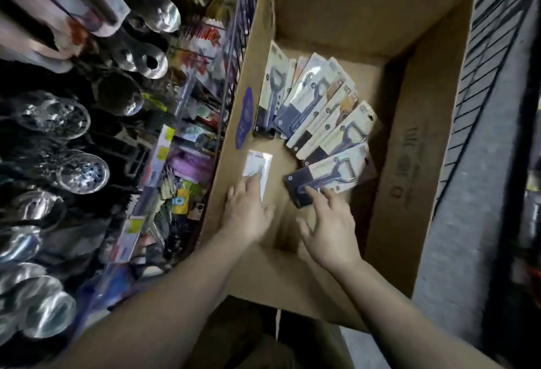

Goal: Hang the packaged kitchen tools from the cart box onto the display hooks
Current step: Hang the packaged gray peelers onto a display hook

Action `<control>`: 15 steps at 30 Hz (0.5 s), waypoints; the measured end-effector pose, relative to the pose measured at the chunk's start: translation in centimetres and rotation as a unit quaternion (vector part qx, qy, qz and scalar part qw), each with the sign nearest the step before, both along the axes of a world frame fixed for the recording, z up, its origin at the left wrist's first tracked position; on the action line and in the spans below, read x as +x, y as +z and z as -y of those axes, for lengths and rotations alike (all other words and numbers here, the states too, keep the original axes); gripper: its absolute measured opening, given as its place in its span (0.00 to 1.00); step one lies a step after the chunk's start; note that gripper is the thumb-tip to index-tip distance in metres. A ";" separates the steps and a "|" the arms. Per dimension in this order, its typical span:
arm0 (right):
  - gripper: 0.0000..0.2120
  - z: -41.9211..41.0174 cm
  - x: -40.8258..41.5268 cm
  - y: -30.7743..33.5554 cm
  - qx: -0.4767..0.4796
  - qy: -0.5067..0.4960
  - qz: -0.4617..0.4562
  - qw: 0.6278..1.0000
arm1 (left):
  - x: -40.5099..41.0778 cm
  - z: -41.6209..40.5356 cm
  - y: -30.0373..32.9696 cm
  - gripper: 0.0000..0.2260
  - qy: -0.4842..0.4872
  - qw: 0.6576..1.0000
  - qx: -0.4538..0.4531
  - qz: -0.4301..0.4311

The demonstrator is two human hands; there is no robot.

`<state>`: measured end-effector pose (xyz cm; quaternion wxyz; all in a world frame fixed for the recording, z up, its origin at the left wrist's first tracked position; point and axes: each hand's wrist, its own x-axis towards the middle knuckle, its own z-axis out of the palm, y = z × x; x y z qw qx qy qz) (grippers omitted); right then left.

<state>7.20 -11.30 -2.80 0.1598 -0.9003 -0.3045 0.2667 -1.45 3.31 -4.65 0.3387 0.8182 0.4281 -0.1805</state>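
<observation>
An open cardboard box (415, 146) holds several carded kitchen tools (316, 105) fanned out across its floor. My left hand (248, 213) reaches into the box and holds a small white shiny package (259, 165) by its near end. My right hand (330, 231) has its fingers stretched out, the fingertips touching the nearest carded peeler package (325, 177), which lies flat. The display (96, 122) to the left is crowded with hanging steel ladles, skimmers and packaged tools.
A wire cart wall (234, 55) runs between the box and the display. Price strips (158, 158) line the display's shelf edge. To the right lie a grey floor (468, 222) and a dark wire grid (497, 32). More cardboard sits below the box.
</observation>
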 end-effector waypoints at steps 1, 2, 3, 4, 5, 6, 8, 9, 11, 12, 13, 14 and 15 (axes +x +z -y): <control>0.30 -0.9 0.8 -0.8 0.001 -0.007 -0.012 1.000 | -0.3 0.4 -0.6 0.34 0.006 1.000 -0.010 -0.008; 0.30 -1.8 1.7 -1.6 0.006 -0.015 -0.021 1.000 | -0.7 0.8 -1.2 0.35 0.009 1.000 -0.018 -0.013; 0.30 -2.8 2.4 -2.5 0.011 -0.022 -0.026 0.999 | -1.0 1.1 -1.6 0.36 0.007 0.999 -0.025 -0.020; 0.30 -3.6 3.1 -3.3 0.014 -0.027 -0.029 0.999 | -1.4 1.4 -2.1 0.36 0.005 0.999 -0.031 -0.026; 0.30 -4.3 3.6 -4.2 0.014 -0.031 -0.037 0.999 | -1.7 1.5 -2.5 0.36 0.005 0.999 -0.037 -0.035; 0.29 -5.0 3.9 -5.0 0.014 -0.034 -0.047 0.998 | -1.9 1.5 -2.8 0.37 0.009 0.998 -0.042 -0.044; 0.29 -6.0 4.0 -6.6 0.016 -0.034 -0.072 0.997 | -1.8 1.3 -3.6 0.37 0.030 0.997 -0.049 -0.060; 0.29 -6.4 3.8 -7.3 0.016 -0.030 -0.089 0.995 | -1.5 1.2 -4.1 0.37 0.049 0.995 -0.057 -0.066; 0.28 -6.8 3.3 -8.7 0.010 -0.020 -0.139 0.990 | -0.7 0.9 -5.6 0.38 0.093 0.990 -0.073 -0.073; 0.29 -6.9 2.9 -9.4 0.002 -0.016 -0.173 0.985 | -0.3 0.8 -6.5 0.39 0.117 0.987 -0.079 -0.074; 0.29 -6.9 2.4 -10.0 -0.005 -0.017 -0.205 0.979 | 0.1 0.8 -7.4 0.40 0.144 0.984 -0.079 -0.074; 0.29 -6.8 2.0 -10.6 -0.011 -0.024 -0.233 0.972 | 0.4 0.8 -8.2 0.41 0.171 0.979 -0.077 -0.077; 0.30 -6.7 1.6 -11.1 -0.015 -0.038 -0.256 0.966 | 0.6 1.0 -9.0 0.41 0.197 0.975 -0.069 -0.079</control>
